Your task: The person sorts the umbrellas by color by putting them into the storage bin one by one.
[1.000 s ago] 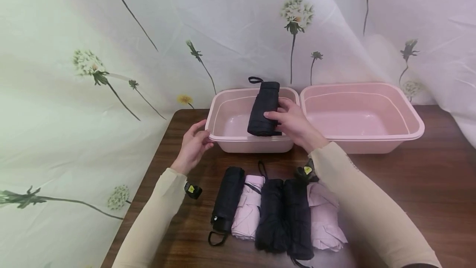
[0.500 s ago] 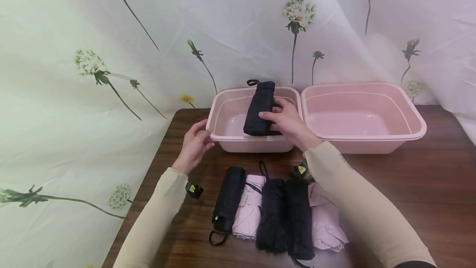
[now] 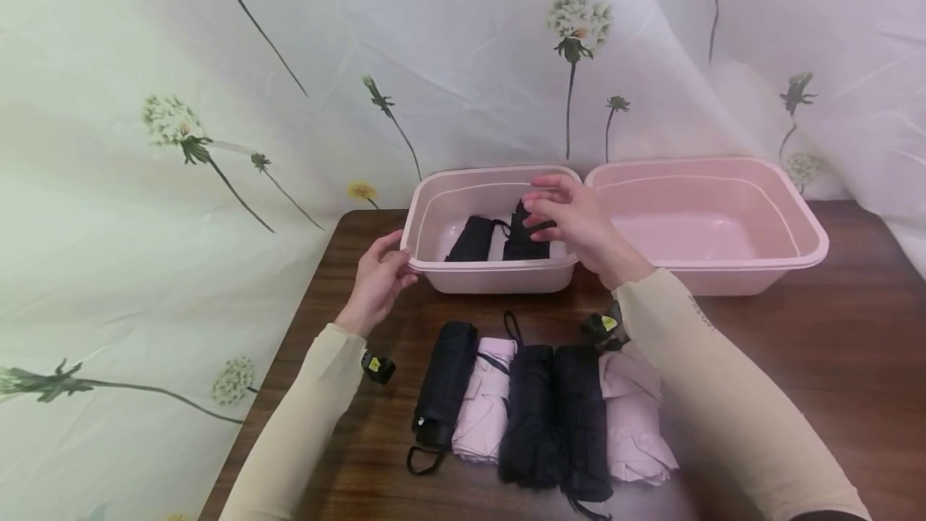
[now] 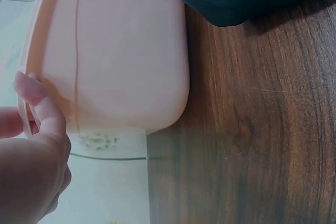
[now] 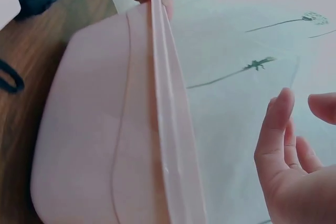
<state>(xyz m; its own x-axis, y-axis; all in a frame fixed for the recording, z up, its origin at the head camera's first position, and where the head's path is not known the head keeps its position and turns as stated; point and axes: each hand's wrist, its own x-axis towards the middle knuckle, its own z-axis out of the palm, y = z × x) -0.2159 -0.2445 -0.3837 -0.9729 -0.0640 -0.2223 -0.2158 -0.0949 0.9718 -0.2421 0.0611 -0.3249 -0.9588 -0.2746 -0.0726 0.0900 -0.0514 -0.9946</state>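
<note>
My left hand pinches the left corner rim of a pink basin; the left wrist view shows the thumb on one side of the rim and a finger on the other. Over that basin's right side hovers my right hand, holding nothing, its fingers loosely bent and spread from the thumb. Inside lie two folded black umbrellas, one umbrella at the left, and another umbrella partly hidden behind the right fingers. In the right wrist view the right hand is beside the basin's rim.
A second, wider pink basin stands directly to the right. In front, on the wooden table, folded umbrellas lie in a row: black, pink, black, black and pink. A flowered cloth hangs behind.
The right hand has let go of the black umbrella, which now lies in the left basin beside another, and the hand has drawn slightly right. The left hand stays on the rim.
</note>
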